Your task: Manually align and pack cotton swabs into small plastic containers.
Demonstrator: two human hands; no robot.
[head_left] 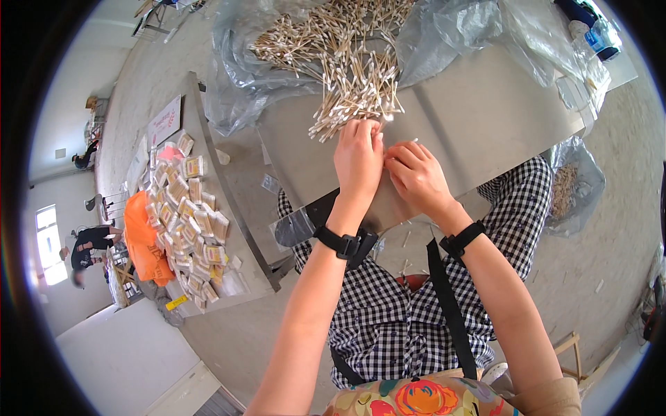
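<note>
A large heap of cotton swabs (361, 76) with white tips and pale sticks spills toward me over a metal tabletop (479, 118). My left hand (359, 163) is at the near edge of the heap, its fingers curled together and touching the closest swabs. What lies between those fingers is hidden. Just to the right, my right hand (420, 177) is closed in a pinch close to the left one, above the metal. A small white tip shows at its fingers, apparently a cotton swab (416, 140); its stick is mostly hidden.
Clear plastic sheeting (451, 41) surrounds the heap. On a lower table at left lie many small packs of swabs (191, 222) beside an orange bag (147, 239). A clear bag of swabs (569, 187) stands at right below the tabletop. A person (90, 246) is far left.
</note>
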